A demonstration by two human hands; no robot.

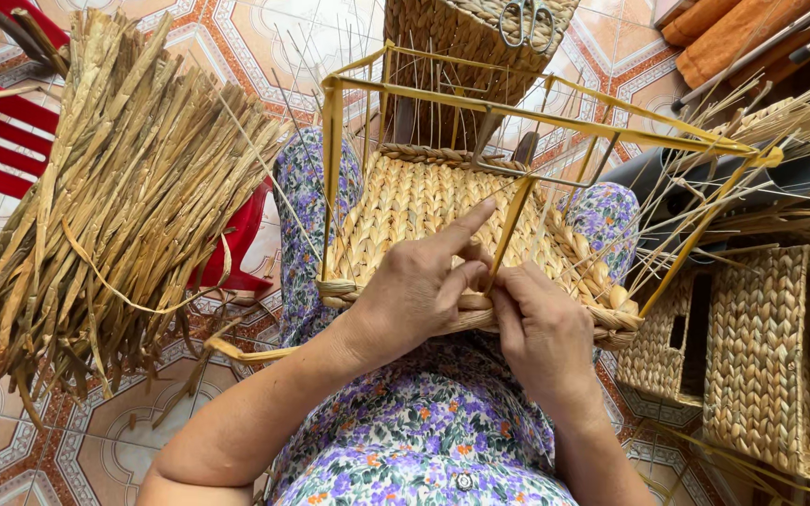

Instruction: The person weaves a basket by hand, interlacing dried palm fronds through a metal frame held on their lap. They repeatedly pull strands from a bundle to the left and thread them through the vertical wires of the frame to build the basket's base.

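Both hands on half-woven basket [424, 201] in lap; left hand [419, 286] fingers pinching strand, right hand [541, 323] closed on rim

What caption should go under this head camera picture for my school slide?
Both hands, left hand and right hand, weave the basket rim on a yellow frame, beside a straw bundle.

At the centre, the half-woven basket [424, 201] is dry plaited straw, matt and ribbed, wound on a smooth yellow-coated wire frame [536, 112]. At nine o'clock the bundle of dried leaf strips [114, 187] looks papery and rough, lying on a glossy red plastic chair [2, 112]. At four o'clock the finished baskets [771, 356] show coarse matt weave; the floor tiles [124, 431] shine glazed
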